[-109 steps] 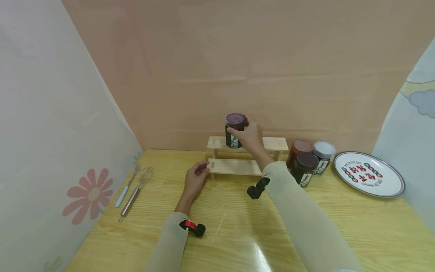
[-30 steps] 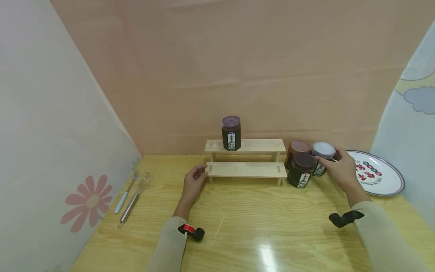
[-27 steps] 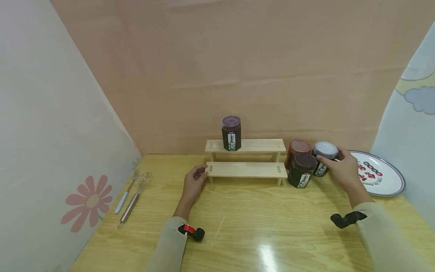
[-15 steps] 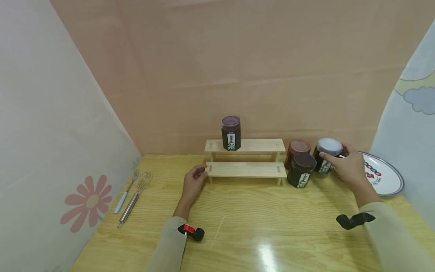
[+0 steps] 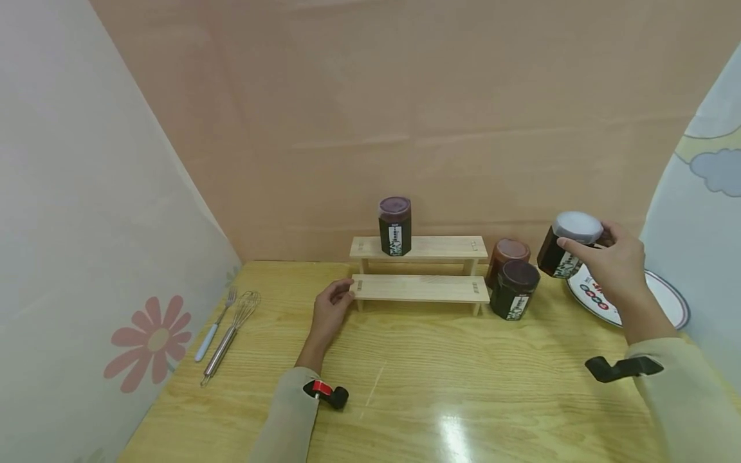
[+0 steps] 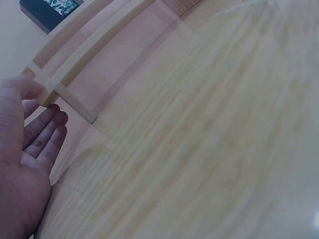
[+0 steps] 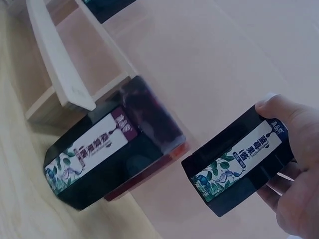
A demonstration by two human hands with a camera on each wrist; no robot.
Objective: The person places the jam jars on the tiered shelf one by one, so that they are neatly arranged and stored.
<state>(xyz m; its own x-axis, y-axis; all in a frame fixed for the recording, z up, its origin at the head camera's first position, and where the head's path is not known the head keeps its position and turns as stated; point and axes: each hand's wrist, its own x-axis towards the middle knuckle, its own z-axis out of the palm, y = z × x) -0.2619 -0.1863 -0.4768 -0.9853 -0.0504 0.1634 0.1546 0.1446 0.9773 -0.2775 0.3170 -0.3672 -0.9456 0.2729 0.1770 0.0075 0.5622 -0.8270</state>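
Note:
My right hand (image 5: pixel 616 263) holds a white-lidded jam jar (image 5: pixel 564 257) up off the table, tilted, thumb and fingers around its upper part. In the right wrist view, this jar (image 7: pixel 234 159) shows a white label with blue fruit. My left hand (image 5: pixel 332 315) pinches the left end of the lower board of a two-step wooden shelf (image 5: pixel 419 287); in the left wrist view its other fingers (image 6: pixel 45 134) extend below the board. A purple-lidded jar (image 5: pixel 395 228) stands on the upper step. Right of the shelf stand a dark-lidded jar (image 5: pixel 514 292) and, partly hidden behind it, a reddish-lidded jar (image 5: pixel 509 251).
An oval white plate (image 5: pixel 666 292) with a dark rim lies at the right, partly covered by my right hand. A whisk (image 5: pixel 231 334) and a blue-handled fork (image 5: pixel 214 328) lie at the left. Pinkish cloth (image 5: pixel 370 128) forms the back wall.
My right hand left the purple-lidded jar on the upper step, took hold of the white-lidded jar, and lifted it up and right, away from the other jars. My left hand stayed at the shelf.

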